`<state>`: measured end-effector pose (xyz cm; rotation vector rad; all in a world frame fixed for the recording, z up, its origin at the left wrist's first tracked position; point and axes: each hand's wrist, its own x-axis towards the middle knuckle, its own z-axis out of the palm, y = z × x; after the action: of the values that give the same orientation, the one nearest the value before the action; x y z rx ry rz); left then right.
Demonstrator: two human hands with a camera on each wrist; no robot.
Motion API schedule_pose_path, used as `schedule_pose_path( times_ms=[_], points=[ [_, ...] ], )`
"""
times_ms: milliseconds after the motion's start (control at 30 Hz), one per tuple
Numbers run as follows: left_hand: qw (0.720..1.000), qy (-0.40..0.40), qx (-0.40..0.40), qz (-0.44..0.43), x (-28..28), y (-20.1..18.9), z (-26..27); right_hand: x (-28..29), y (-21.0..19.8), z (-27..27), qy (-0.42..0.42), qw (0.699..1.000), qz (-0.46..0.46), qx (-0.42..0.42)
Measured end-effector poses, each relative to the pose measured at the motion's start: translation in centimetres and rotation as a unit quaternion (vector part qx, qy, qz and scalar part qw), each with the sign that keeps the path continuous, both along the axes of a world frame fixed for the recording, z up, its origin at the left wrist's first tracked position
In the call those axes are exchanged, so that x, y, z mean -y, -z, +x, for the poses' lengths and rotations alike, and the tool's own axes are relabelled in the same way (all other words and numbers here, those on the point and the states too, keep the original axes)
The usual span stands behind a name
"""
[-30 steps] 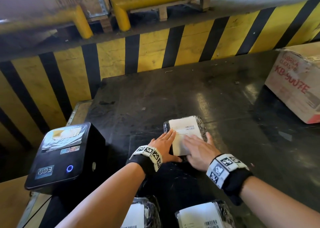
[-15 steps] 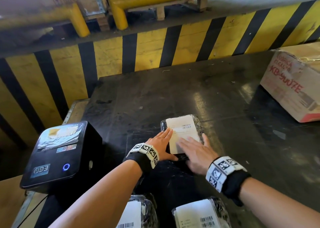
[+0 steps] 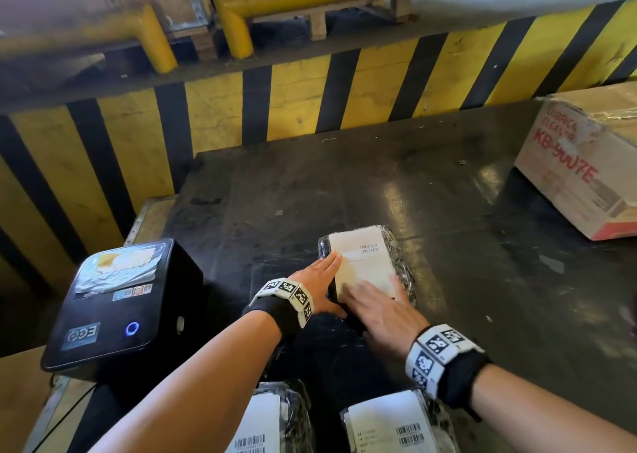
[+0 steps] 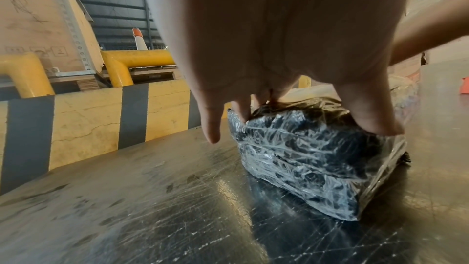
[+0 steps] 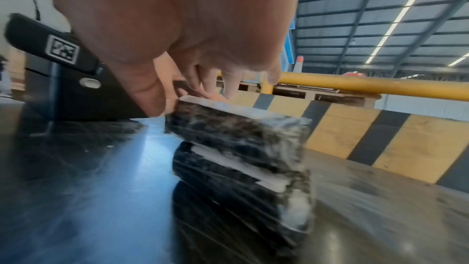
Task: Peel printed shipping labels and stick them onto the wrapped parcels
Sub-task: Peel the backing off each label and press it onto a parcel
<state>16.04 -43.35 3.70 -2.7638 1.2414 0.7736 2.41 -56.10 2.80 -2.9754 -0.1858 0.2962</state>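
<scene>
**packrat_77:** Left hand [image 3: 319, 289] is lying with straight fingers along the left edge of the parcel [image 3: 396, 245], fingertips touching the label [image 3: 362, 263] on top of it. In the left wrist view the thumb is pressing on the parcel's near corner, with the little finger hanging off its side. Not gripping anything.

**boxmonkey:** And the right hand [image 3: 379, 311]?

**packrat_77:** Also lying flat, fingers straight and close together, pressing on the near end of the label. Both hands are sitting right beside each other at the near end of the parcel.

**boxmonkey:** Where's the parcel sitting?

**packrat_77:** On the dark table [image 3: 344, 183], roughly mid-surface. It's black, wrapped in crinkly clear film. Left of the parcel there's a black label printer [image 3: 113, 301] with a blue ring light glowing. Two more labelled parcels [image 3: 386, 421] are lying nearer than the parcel, at the bottom edge. Well to the right of it, a cardboard box [image 3: 582, 163] with red lettering.
</scene>
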Motion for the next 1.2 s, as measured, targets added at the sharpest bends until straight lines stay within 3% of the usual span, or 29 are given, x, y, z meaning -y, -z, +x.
schedule_pose_path(
  times_ms=[167,433,700,900,967,1067,1133,1200],
  points=[
    [1.0,0.0,0.001,-0.01,-0.1,-0.1,-0.2,-0.2,1.2,-0.1,-0.024,0.999,-0.025,0.012],
    [1.0,-0.002,0.0,0.003,0.0,-0.1,-0.1,5.4,2.2,-2.7,0.03,0.999,-0.001,0.013],
    [1.0,-0.009,-0.01,0.007,0.2,0.0,-0.1,4.0,2.0,-2.2,0.036,0.999,-0.024,0.013],
    [0.999,-0.025,-0.032,-0.003,-0.1,0.3,0.0,7.8,3.0,-3.3,0.091,0.995,0.027,0.01],
    [0.999,-0.025,-0.025,0.001,-0.1,0.1,-0.1,8.0,2.6,-2.3,0.169,0.978,0.119,0.026],
    [1.0,-0.022,0.002,0.023,0.4,-0.4,-0.5,7.8,1.6,0.3,0.335,0.903,0.268,-0.017],
    [0.998,-0.03,0.025,0.038,0.7,-0.8,-1.1,7.1,1.0,2.0,0.382,0.87,0.3,-0.086],
    [0.997,-0.061,0.033,0.038,0.8,-1.1,-1.4,6.1,0.7,3.2,0.39,0.863,0.303,-0.103]
  ],
)
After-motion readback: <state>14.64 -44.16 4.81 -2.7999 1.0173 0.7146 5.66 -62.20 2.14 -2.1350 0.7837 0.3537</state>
